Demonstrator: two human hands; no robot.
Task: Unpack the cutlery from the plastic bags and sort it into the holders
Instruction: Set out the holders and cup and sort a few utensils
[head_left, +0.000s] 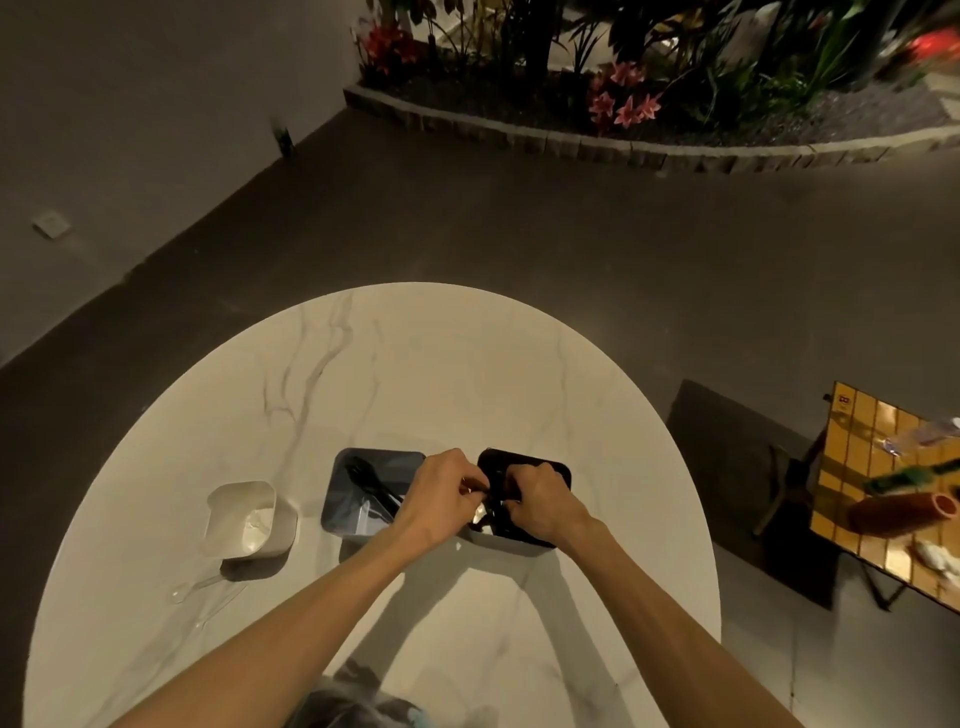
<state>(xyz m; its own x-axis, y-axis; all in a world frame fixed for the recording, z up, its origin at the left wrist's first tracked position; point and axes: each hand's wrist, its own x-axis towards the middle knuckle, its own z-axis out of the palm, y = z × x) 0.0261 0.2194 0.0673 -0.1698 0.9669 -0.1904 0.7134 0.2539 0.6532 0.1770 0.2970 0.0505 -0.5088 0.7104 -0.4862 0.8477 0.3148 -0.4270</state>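
Three square holders stand on the round marble table (415, 364): a white holder (244, 519) at the left, a grey-blue holder (363, 491) with black forks in it, and a black holder (540, 473) at the right. My left hand (441, 493) and my right hand (535, 499) meet above the black holder's left edge, and both pinch a small clear plastic bag (480, 512) with a pale piece of cutlery inside. A clear plastic piece (202, 587) lies on the table in front of the white holder.
A heap of plastic bags (358, 696) lies at the table's near edge between my forearms. To the right stands a low yellow tiled side table (883, 467) with a terracotta pot. A planter bed with flowers (623, 104) runs along the back.
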